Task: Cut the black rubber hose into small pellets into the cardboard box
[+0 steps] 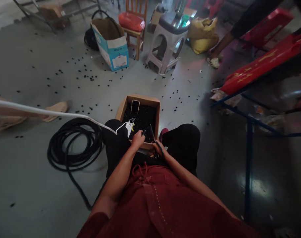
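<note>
Over the near part of an open cardboard box are both of my hands. My left hand is closed, pinching a small black piece. Scissors are in my right hand, their blades pointing up and away over the box. Many small black pieces fill the box. A phone leans upright at its far side. Just beyond my left hand, a white device with a yellow part hangs on a white cord at the box's left side.
A coil of black hose lies on the floor left of my knee. Beyond the box stand a blue carton, a wooden chair and a grey stool. A blue metal frame is at right. Another person's foot is at left.
</note>
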A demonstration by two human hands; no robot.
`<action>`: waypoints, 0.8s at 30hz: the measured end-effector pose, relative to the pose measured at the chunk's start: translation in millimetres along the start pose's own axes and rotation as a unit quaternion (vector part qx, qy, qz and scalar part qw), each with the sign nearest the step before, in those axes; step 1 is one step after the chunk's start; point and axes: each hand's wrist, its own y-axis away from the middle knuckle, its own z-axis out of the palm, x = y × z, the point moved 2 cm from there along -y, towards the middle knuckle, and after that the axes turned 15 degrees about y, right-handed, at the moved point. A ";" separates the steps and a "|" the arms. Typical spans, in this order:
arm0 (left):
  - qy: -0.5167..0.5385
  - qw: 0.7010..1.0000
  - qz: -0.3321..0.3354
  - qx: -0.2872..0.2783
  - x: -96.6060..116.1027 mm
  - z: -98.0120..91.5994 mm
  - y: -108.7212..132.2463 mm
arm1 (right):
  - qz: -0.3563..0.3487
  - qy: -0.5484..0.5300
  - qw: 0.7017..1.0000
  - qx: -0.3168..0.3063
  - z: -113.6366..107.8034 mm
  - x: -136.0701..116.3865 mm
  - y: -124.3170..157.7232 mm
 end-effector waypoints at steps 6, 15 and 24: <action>0.051 0.999 0.001 0.017 -1.3 -0.7 0.6 | -0.003 -0.068 0.997 -0.039 -3.1 -6.5 8.0; 0.081 0.996 0.003 0.029 -0.4 -3.1 2.3 | -0.032 -0.042 0.995 -0.082 1.0 -7.2 18.3; 0.068 0.997 -0.017 0.031 2.7 -3.2 4.7 | -0.034 0.012 0.997 -0.067 1.7 -6.4 14.2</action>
